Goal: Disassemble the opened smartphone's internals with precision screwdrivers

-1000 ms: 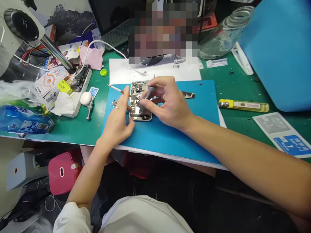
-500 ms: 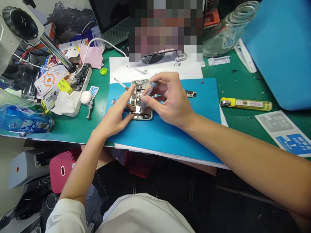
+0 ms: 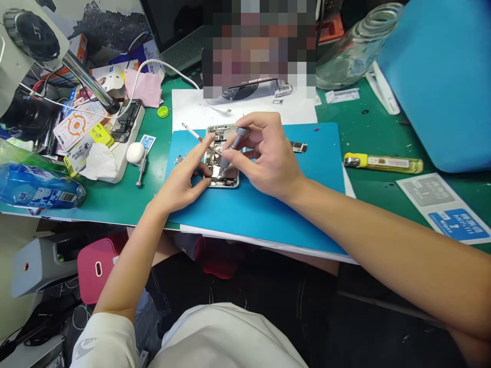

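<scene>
On the blue mat (image 3: pixel 284 220) lies an opened phone (image 3: pixel 231 181), its inner parts exposed. My left hand (image 3: pixel 183 175) holds it at the left edge, index finger along the upper side and thumb near the lower corner. A grey precision screwdriver (image 3: pixel 239 139) is pinched in my right hand (image 3: pixel 270 162). Its shaft slants down to the left, with the tip at the phone's lower part; the exact contact point is too small to make out. Beyond my left fingers rests a thin white-and-brown stick (image 3: pixel 191 131). A small metal part (image 3: pixel 180 159) lies left of the phone.
A small phone component (image 3: pixel 299 147) and a yellow utility knife (image 3: pixel 383 162) are to the right. Behind stands a glass jar (image 3: pixel 356 51). At left are a second screwdriver (image 3: pixel 141 171), a blue bottle (image 3: pixel 42 186) and a microscope post (image 3: pixel 92 82). A white cable (image 3: pixel 180 72) arches over the table.
The view has shifted slightly. Both hands keep their places at the phone, and the screwdriver tilts a little differently, its tip still over the phone's lower part.
</scene>
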Tool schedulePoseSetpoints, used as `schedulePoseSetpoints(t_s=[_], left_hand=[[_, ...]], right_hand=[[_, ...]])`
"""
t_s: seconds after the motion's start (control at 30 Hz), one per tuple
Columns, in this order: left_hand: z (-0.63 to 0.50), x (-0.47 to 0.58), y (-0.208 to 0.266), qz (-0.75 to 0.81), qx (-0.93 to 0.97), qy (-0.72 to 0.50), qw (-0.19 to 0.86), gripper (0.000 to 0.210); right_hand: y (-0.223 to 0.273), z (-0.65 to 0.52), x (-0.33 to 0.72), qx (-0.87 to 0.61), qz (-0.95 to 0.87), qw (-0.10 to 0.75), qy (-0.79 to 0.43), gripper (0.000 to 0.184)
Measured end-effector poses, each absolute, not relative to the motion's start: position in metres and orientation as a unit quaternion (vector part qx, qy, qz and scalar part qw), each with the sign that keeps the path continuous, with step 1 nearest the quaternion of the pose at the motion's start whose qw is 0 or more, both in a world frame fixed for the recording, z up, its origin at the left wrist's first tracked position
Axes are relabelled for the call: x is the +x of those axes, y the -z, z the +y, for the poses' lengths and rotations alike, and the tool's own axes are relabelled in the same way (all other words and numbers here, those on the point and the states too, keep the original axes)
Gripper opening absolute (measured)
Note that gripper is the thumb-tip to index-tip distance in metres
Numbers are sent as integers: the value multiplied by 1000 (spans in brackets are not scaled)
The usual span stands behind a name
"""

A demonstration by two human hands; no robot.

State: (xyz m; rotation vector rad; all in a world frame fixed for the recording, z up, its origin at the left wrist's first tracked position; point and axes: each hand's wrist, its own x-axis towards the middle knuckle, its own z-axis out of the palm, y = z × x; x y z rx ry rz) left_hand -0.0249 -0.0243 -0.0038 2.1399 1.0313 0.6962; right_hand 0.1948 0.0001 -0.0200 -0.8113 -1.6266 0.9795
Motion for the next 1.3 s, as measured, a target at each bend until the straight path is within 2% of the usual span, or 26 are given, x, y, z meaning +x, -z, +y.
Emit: schedulePoseSetpoints(t_s=[0.53,1.03,1.3], left_hand=[[-26,-23,6,405,808,-292,313,88],[-23,-19,15,405,821,-307,260,85],[-22,-19,13,404,820,-300,272,85]], right_hand=[[22,2,191,-309,-672,529,-417,38],[26,4,194,-296,-700,544,-354,37],[27,5,195,-300,-707,537,-348,37]])
